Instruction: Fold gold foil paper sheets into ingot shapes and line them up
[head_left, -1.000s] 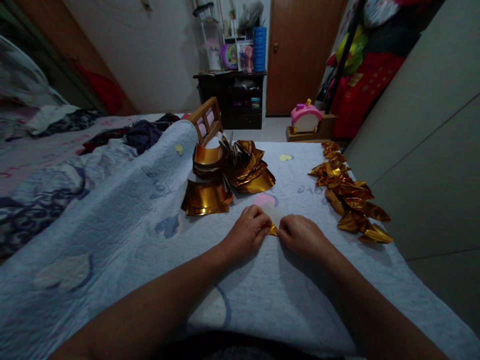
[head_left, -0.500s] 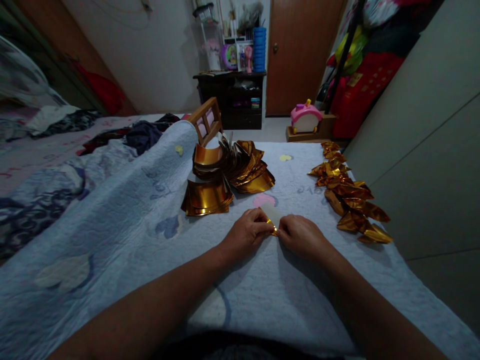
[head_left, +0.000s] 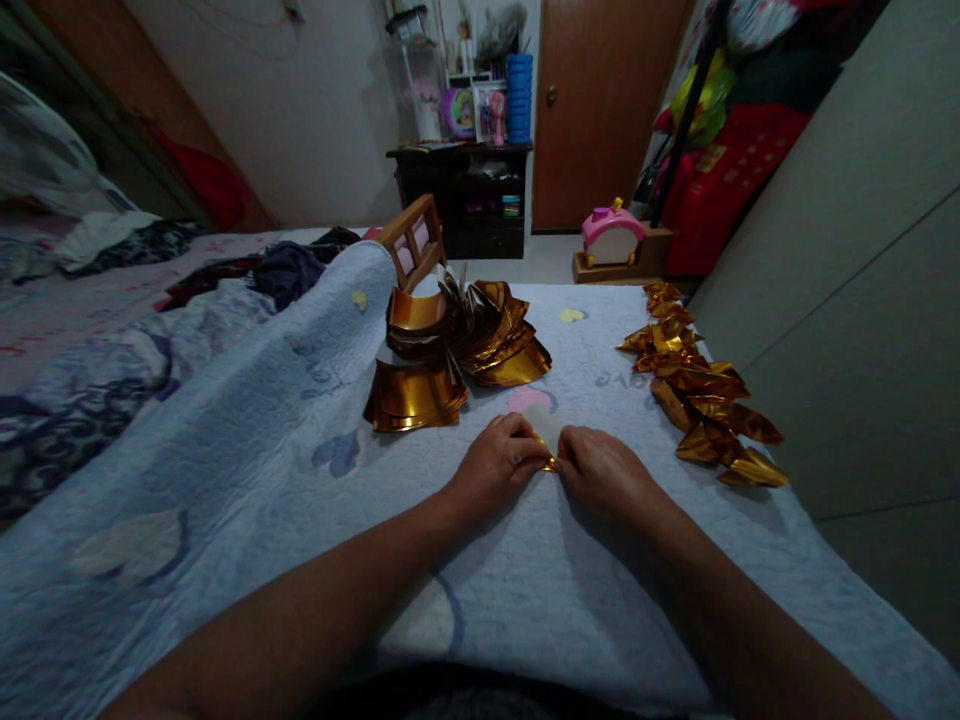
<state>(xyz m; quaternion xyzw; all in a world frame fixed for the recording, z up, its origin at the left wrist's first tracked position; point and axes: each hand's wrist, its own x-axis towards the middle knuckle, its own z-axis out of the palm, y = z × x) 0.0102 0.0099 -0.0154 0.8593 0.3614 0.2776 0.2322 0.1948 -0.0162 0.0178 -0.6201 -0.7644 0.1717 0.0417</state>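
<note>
Between my two hands lies a sheet of gold foil paper, its pale back facing up and a narrow gold fold along its near edge. My left hand pinches that fold from the left, fingers pressed together. My right hand is closed at the sheet's right side, thumb and finger on the fold's end. Both hands rest low over the quilt. Just beyond my left hand, fanned stacks of flat gold foil sheets lie on the bed. Folded gold foil pieces form a row at the right.
A pale blue quilt covers the bed, its right edge near a light cabinet. Behind the stacks stands a wooden bed rail. Farther back are a pink toy and a dark shelf.
Almost nothing differs. My hands have shifted very slightly along the foil paper's fold, still gripping it.
</note>
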